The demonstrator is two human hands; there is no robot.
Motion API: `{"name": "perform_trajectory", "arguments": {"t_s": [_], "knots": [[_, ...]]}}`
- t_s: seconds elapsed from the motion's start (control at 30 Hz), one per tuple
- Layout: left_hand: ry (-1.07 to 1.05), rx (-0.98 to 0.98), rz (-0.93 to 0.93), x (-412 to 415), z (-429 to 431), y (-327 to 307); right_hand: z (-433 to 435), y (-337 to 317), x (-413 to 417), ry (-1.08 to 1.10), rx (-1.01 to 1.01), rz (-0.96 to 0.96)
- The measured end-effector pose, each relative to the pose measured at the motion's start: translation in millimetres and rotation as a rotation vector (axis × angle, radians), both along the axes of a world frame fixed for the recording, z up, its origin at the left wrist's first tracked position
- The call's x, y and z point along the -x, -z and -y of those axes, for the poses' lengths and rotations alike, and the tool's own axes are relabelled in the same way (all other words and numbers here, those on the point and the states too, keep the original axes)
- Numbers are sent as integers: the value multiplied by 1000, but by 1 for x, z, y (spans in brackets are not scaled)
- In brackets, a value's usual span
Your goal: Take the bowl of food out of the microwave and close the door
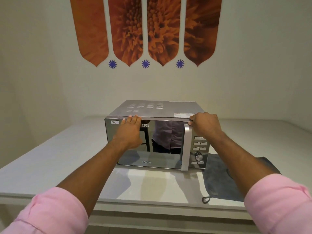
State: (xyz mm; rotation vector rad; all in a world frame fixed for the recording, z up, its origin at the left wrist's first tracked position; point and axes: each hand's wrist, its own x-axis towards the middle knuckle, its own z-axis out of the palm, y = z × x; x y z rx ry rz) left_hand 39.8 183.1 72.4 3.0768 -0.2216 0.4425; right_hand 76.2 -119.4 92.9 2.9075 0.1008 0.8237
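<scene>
A silver microwave (157, 109) stands on a white counter (50, 159), its mirrored door (162, 146) closed flat against the front. My left hand (130, 132) lies flat on the upper left of the door, fingertips at the top edge. My right hand (205, 124) curls over the top right corner, just above the vertical silver door handle (186, 147). The bowl of food is hidden; the reflective door shows only the room.
A grey cloth (217, 181) lies on the counter to the right of the microwave, beside the control panel (200, 149) with its buttons and knob. The counter's front edge runs close below my forearms. A wall with orange flower decals rises behind.
</scene>
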Motion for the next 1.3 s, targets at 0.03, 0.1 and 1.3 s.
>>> {"name": "perform_trajectory", "arguments": {"t_s": [0.03,0.1,1.3], "knots": [[-2,-4,3,-1,0,0,-1,1,0,5,15,17],[-7,-11,4,-2,0,1,-3,1,2,4,11,35],[15,-78,316,-15,41,-54,-35,-115,163,-204,-218,93]]}}
